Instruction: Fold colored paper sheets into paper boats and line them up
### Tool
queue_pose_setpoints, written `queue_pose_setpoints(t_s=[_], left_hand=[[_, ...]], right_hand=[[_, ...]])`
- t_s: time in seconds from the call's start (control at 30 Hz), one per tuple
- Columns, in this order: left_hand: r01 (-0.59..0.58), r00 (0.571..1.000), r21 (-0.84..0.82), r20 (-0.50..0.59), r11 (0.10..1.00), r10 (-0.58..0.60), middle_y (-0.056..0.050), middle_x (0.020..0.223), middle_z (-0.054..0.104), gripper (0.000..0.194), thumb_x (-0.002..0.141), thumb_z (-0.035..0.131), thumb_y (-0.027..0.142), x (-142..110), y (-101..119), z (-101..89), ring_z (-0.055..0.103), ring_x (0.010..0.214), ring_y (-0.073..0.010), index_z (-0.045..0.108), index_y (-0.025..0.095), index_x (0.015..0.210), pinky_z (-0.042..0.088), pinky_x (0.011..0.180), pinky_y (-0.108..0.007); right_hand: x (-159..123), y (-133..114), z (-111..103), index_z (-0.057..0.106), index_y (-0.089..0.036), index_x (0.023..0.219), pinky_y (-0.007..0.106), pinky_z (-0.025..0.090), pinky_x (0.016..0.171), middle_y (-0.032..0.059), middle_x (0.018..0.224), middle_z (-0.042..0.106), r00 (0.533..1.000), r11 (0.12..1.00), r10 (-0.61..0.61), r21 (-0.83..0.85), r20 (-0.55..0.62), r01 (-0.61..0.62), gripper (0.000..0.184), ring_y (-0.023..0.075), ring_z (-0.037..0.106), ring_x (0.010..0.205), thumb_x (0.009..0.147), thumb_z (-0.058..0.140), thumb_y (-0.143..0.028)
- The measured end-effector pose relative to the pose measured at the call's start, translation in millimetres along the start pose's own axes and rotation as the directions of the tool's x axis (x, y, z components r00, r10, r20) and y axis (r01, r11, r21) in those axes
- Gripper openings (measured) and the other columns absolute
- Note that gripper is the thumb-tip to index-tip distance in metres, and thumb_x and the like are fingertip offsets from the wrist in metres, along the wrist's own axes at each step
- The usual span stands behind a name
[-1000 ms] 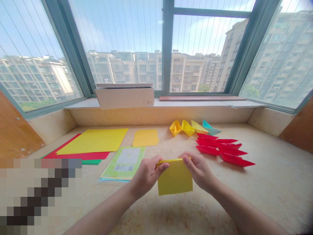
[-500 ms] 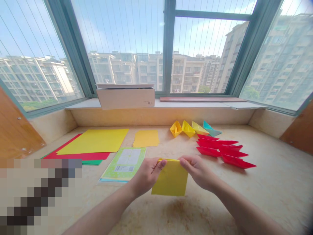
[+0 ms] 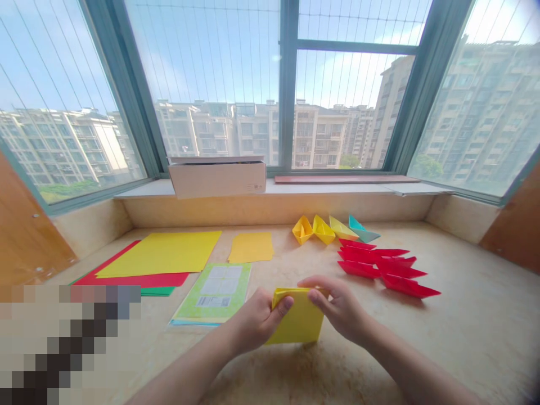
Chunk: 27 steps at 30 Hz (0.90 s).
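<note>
A folded yellow paper (image 3: 298, 322) is held upright between my hands, its layers showing along the top edge. My left hand (image 3: 266, 316) grips its left side, thumb on the near face and fingers behind. My right hand (image 3: 335, 306) pinches the upper right corner, with the thumb in front and the fingers over the back. The paper's lower edge is close to the counter; whether it touches I cannot tell. Beyond my right hand stand several red paper boats (image 3: 377, 260) in rows. Behind them are yellow paper boats (image 3: 324, 230) and a teal paper boat (image 3: 363, 230).
At the left lie large yellow sheets (image 3: 164, 253) over red sheets (image 3: 135, 279) and green ones. A small stack of orange-yellow paper (image 3: 252, 247) lies near the middle, behind a green paper packet (image 3: 217, 289). A white box (image 3: 217, 179) stands on the window ledge.
My hands have shifted slightly, and my right fingers now reach over the paper's top edge. The paper's lower edge has swung left and its top layers have parted a little. The view has tilted up.
</note>
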<state>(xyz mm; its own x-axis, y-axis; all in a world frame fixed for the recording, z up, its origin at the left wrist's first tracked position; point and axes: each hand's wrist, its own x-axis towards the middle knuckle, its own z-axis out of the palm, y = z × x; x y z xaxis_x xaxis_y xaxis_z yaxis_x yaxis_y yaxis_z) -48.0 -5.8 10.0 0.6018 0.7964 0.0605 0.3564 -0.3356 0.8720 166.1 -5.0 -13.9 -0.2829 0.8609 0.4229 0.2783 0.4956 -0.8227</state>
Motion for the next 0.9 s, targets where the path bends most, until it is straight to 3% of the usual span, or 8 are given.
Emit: queue_pose_setpoints(t_s=[0.07, 0.2, 0.37, 0.43, 0.57, 0.67, 0.8, 0.9], left_hand=[[-0.032, 0.999, 0.065, -0.006, 0.997, 0.032, 0.002, 0.06, 0.044, 0.052, 0.093, 0.042, 0.058, 0, 2, -0.8, 0.039, 0.053, -0.0101, 0.058, 0.014, 0.072, 0.028, 0.047, -0.021], [-0.07, 0.994, 0.045, -0.079, 0.997, 0.073, 0.002, 0.059, 0.042, 0.053, 0.093, 0.044, 0.058, -1, 11, 5.1, 0.037, 0.053, -0.0097, 0.055, 0.014, 0.066, 0.028, 0.047, -0.021], [-0.052, 0.988, -0.131, -0.151, 0.99, 0.031, -0.005, 0.076, 0.061, 0.046, 0.091, 0.05, 0.056, -1, 8, 15.4, 0.056, 0.065, -0.0151, 0.062, 0.013, 0.09, 0.043, 0.053, -0.021], [-0.032, 0.987, -0.111, -0.158, 0.993, 0.014, -0.006, 0.075, 0.062, 0.05, 0.095, 0.041, 0.056, 1, 1, 12.3, 0.058, 0.062, -0.0157, 0.063, 0.012, 0.09, 0.044, 0.051, -0.022], [-0.106, 0.975, 0.312, -0.152, 0.944, 0.16, -0.005, 0.077, 0.07, 0.038, 0.098, 0.043, 0.046, 2, -5, -3.9, 0.063, 0.068, -0.0182, 0.067, 0.018, 0.09, 0.043, 0.062, -0.025], [-0.153, 0.964, 0.472, -0.121, 0.868, 0.236, -0.006, 0.079, 0.073, 0.031, 0.098, 0.045, 0.04, 0, -3, -9.9, 0.066, 0.07, -0.0201, 0.07, 0.022, 0.094, 0.042, 0.062, -0.026], [-0.181, 0.96, 0.555, -0.081, 0.812, 0.269, -0.006, 0.074, 0.072, 0.032, 0.099, 0.044, 0.039, -2, -4, -2.1, 0.066, 0.066, -0.0198, 0.068, 0.021, 0.088, 0.04, 0.058, -0.026], [-0.169, 0.944, 0.559, -0.144, 0.812, 0.295, -0.004, 0.072, 0.07, 0.031, 0.098, 0.046, 0.04, -1, -6, 6.0, 0.062, 0.059, -0.0171, 0.065, 0.019, 0.083, 0.037, 0.054, -0.025]], right_hand=[[-1, -4, -1, 0.07, -0.019, 0.086, 0.027, 0.046, 0.061, 0.0039, 0.074, 0.07, 0.999, 0.999, -0.035, -0.038, -0.011, 0.035, 0.035, 0.0177, 0.061, 0.067, 0.093, 0.054, -0.05], [-5, -11, 5, 0.065, -0.019, 0.071, 0.026, 0.043, 0.053, 0.003, 0.063, 0.063, 0.972, 0.99, -0.128, -0.083, -0.197, 0.113, 0.039, 0.0153, 0.054, 0.056, 0.095, 0.051, -0.046], [-1, -6, 9, 0.065, -0.019, 0.074, 0.024, 0.039, 0.044, 0.0023, 0.06, 0.06, 0.945, 1.0, -0.022, 0.013, -0.325, 0.028, 0.04, 0.0152, 0.052, 0.051, 0.096, 0.047, -0.048], [3, -2, 4, 0.067, -0.019, 0.078, 0.025, 0.044, 0.05, 0.0042, 0.067, 0.065, 0.952, 0.999, -0.041, -0.008, -0.302, 0.04, 0.037, 0.017, 0.057, 0.058, 0.096, 0.049, -0.045], [7, -2, -12, 0.071, -0.021, 0.097, 0.033, 0.05, 0.077, 0.0079, 0.092, 0.072, 0.964, 0.956, -0.248, -0.186, -0.098, 0.227, 0.019, 0.0221, 0.065, 0.085, 0.095, 0.056, -0.033], [5, -7, -16, 0.069, -0.022, 0.107, 0.033, 0.049, 0.078, 0.0072, 0.093, 0.071, 0.949, 0.921, -0.313, -0.234, 0.031, 0.311, 0.018, 0.0213, 0.063, 0.087, 0.096, 0.056, -0.028], [1, -8, -8, 0.065, -0.019, 0.088, 0.03, 0.045, 0.066, 0.0047, 0.075, 0.065, 0.929, 0.891, -0.369, -0.284, 0.001, 0.354, 0.021, 0.0182, 0.057, 0.072, 0.099, 0.048, -0.024], [0, -6, -2, 0.06, -0.018, 0.083, 0.029, 0.041, 0.06, 0.0036, 0.07, 0.06, 0.895, 0.859, -0.435, -0.341, -0.097, 0.381, 0.022, 0.017, 0.053, 0.066, 0.099, 0.046, -0.021]])
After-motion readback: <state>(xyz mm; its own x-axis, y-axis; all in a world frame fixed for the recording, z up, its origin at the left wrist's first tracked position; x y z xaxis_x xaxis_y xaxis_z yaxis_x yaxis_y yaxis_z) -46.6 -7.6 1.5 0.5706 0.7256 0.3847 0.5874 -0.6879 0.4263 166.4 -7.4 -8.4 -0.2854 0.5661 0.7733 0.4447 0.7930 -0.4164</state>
